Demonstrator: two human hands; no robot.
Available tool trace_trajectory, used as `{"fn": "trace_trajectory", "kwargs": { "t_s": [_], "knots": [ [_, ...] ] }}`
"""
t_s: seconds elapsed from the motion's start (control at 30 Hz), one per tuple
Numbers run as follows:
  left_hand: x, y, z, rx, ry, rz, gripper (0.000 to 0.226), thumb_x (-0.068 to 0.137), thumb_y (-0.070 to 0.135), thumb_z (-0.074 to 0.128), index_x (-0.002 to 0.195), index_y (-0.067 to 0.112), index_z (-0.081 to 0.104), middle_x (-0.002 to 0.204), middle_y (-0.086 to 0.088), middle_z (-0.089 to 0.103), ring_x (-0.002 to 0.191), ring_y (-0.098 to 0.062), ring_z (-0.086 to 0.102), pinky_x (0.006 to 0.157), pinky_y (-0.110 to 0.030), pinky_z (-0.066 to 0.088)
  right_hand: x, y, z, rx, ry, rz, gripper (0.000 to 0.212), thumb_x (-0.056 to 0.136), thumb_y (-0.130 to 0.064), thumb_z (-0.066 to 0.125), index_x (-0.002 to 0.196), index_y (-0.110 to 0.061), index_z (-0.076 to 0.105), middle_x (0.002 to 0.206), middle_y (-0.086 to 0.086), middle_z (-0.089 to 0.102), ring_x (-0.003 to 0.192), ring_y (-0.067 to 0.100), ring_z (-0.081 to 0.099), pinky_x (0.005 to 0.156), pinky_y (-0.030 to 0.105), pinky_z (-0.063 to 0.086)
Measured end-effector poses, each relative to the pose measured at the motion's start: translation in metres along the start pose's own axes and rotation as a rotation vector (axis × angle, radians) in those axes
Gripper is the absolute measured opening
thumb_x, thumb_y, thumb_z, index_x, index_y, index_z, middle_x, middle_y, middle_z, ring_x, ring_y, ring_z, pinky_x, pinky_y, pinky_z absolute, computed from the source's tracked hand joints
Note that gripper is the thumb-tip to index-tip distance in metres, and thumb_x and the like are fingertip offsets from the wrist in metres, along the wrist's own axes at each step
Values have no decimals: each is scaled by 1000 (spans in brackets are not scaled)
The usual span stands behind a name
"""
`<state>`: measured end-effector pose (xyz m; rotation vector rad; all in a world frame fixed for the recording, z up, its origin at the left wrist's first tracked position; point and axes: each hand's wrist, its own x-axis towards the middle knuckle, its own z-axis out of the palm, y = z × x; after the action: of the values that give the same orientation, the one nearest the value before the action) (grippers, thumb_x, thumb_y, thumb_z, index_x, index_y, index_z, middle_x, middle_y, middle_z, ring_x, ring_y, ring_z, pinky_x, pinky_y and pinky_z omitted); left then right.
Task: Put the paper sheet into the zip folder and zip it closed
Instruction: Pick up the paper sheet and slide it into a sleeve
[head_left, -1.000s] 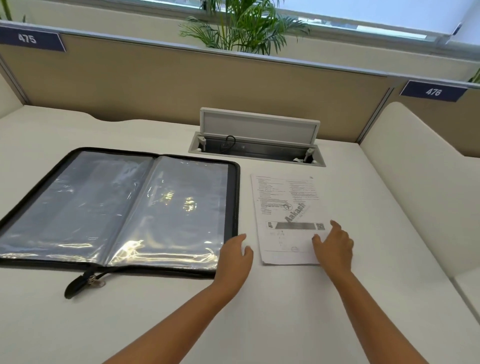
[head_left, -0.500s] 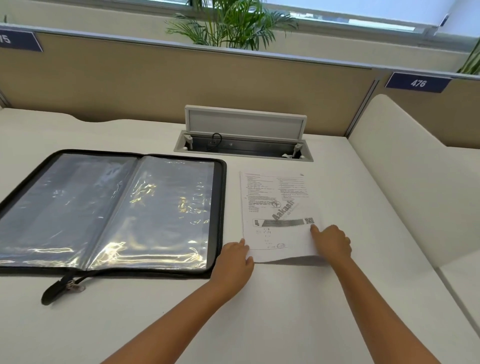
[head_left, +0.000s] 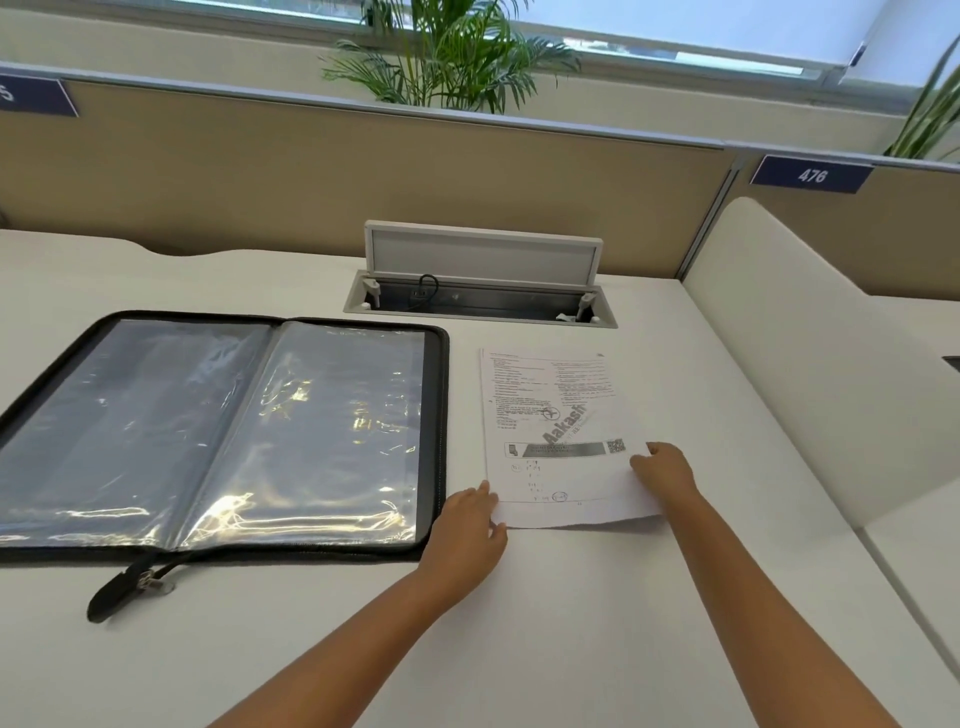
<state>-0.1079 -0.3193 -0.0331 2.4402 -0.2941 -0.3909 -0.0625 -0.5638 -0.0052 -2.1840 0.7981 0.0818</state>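
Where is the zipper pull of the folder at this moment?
In the head view, the zipper pull lies on the white desk at lower left, just in front of the open zip folder, away from both hands.

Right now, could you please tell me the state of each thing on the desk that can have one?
zip folder: unzipped, lying open flat.
paper sheet: outside the folder, near edge slightly raised.
cable hatch: lid up.
left hand: touching the sheet's corner.
right hand: pinching the sheet's edge.
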Motion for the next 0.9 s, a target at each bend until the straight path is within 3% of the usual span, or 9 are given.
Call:
{"fn": "trace_trajectory", "kwargs": {
  "t_s": [0.13,0.23,0.3,0.37,0.5,0.57,0.63,0.7,0.9],
  "knots": [
    [3,-2,-5,-139,51,-20,43,93,21,45,134,10,40,135,-2,48,130,-23,39,104,-31,35,-7,9,1,81,45,-35,39,84,0,42,122,-2,52,123,17,57,106,32,55,83,32,40],
    [8,4,-14,-271,123,-79,49,93,21,47,139,10,33,144,-6,35,128,-21,41,104,-33,38,-24,13,0,248,68,-73,37,87,-1,41,123,-7,49,116,16,59,92,28,55,76,32,44],
    [12,12,-23,-377,155,-97,47,92,17,49,137,7,35,139,-6,39,121,-22,47,92,-27,42,-39,12,-1,374,66,-100,34,91,-3,41,123,-10,48,107,12,58,89,25,54,67,29,43],
    [20,20,-33,-521,128,-146,48,92,15,51,136,5,36,129,-1,44,118,-21,48,85,-23,38,-52,12,-2,446,54,-141,31,93,-5,41,124,-13,47,106,8,57,92,24,54,71,29,44],
    [37,21,-47,-833,155,-308,68,87,20,60,143,7,23,146,-11,36,127,-28,42,105,-40,38,-72,22,-2,485,60,-295,20,95,-5,40,111,-17,45,106,2,56,94,17,56,72,21,44],
    [41,18,-53,-818,174,-265,61,87,23,61,139,9,34,140,-10,44,121,-28,49,103,-43,41,-78,28,-1,512,44,-333,19,95,-6,42,108,-19,46,106,0,57,93,8,55,74,18,44],
    [41,18,-60,-838,145,-160,42,88,28,59,125,13,50,125,-8,60,103,-22,61,89,-40,51,-81,33,0,512,8,-355,20,95,-8,43,105,-25,48,106,-4,58,96,6,56,76,19,45],
    [41,19,-65,-892,151,-117,29,89,28,56,116,14,55,116,-8,65,94,-21,64,75,-33,52,-83,35,3,492,-23,-366,21,96,-9,42,106,-27,49,107,-4,60,98,9,57,77,20,45],
    [34,38,-72,-947,224,32,21,95,19,46,114,15,55,109,-7,66,95,-24,66,78,-40,56,-83,23,3,470,57,-357,33,91,4,38,105,-21,55,101,0,64,94,13,60,66,12,49]
  ]
}}
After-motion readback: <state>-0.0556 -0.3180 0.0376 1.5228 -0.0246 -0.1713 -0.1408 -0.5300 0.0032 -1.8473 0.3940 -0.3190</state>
